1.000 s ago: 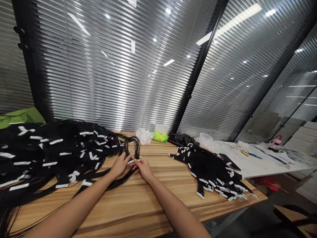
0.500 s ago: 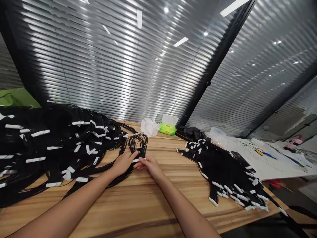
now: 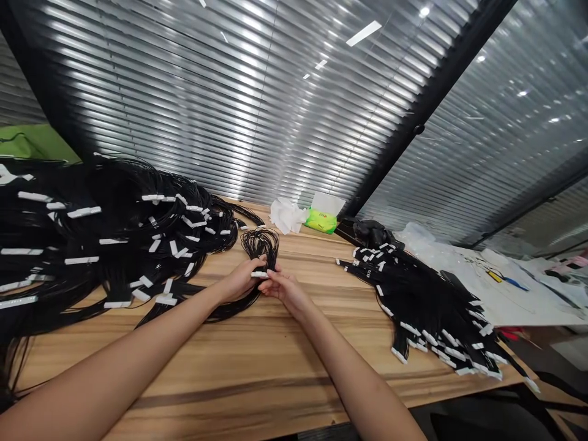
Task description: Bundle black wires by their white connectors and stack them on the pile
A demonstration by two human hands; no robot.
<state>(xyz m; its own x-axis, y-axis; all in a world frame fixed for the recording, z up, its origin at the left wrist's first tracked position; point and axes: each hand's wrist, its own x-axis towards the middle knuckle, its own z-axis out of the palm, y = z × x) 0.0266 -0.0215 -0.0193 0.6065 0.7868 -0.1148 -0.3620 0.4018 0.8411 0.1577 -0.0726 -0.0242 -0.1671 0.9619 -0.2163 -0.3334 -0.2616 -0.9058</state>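
Note:
Between my hands is a looped bundle of thin black cables [image 3: 261, 242] with a white connector strip [image 3: 260, 275] at its near end. My left hand [image 3: 242, 279] is closed on the bundle just beside the strip. My right hand [image 3: 285, 288] pinches the strip's right end between thumb and fingers. The rest of the bundle curves behind my left forearm, over the wooden table [image 3: 275, 367]. To the left lies a big heap of similar black cables [image 3: 124, 214] with white ends.
On the right lies a second pile of black cables [image 3: 432, 312] with white connectors. Crumpled tissue [image 3: 287, 215] and a green tissue pack [image 3: 320, 220] stand at the back, before the slatted blinds [image 3: 220, 110]. A white surface [image 3: 487, 294] further right holds a yellow-and-blue tool [image 3: 505, 279].
The view has shifted, so the table items sit higher in the picture. Both hands remain at the cable bundle, and the white connector strip now shows more fully between them.

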